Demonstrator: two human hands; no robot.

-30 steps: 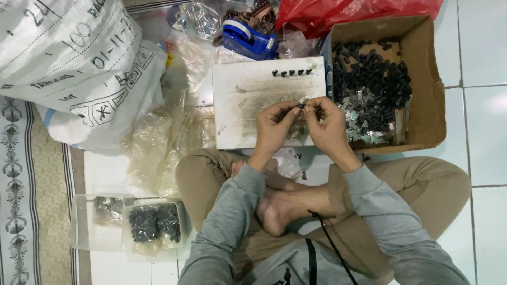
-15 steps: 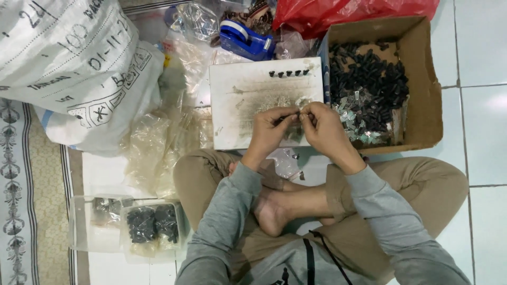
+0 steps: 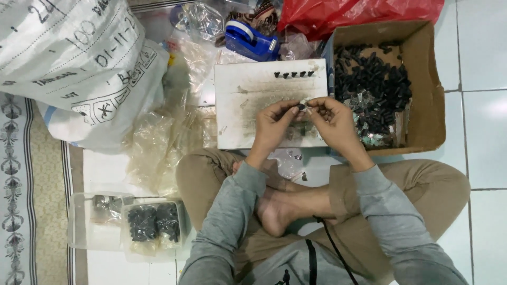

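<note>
**Small-part assembly on board: five pieces set out, bulk stock left in box**

Grip: both hands are held together over the white board [image 3: 248,105]. A small black part [image 3: 301,106] is pinched between the fingertips of the left hand [image 3: 274,124] and the right hand [image 3: 332,119]; a pale, shiny bit appears to be pressed against it, too small to make out.

Done, as judged: five black pieces [image 3: 292,74] are lined in a row on the board, just beyond the grip.

Left, as judged: a large heap of black parts [image 3: 369,79], too many to count, lies in the cardboard box [image 3: 428,84] to the right of the grip, with pale metal bits [image 3: 372,138] at its near edge. Most of the work seems still to come.

Count, elsewhere:
- One tape dispenser [image 3: 251,39], blue, beyond the grip.
- One red bag [image 3: 359,13], beyond the box.
- One white sack [image 3: 74,63], far left.
- Two filled clear bags [image 3: 153,224], near left, by the knee.
- Loose clear bags [image 3: 163,142], left of the board, number unclear.
</note>
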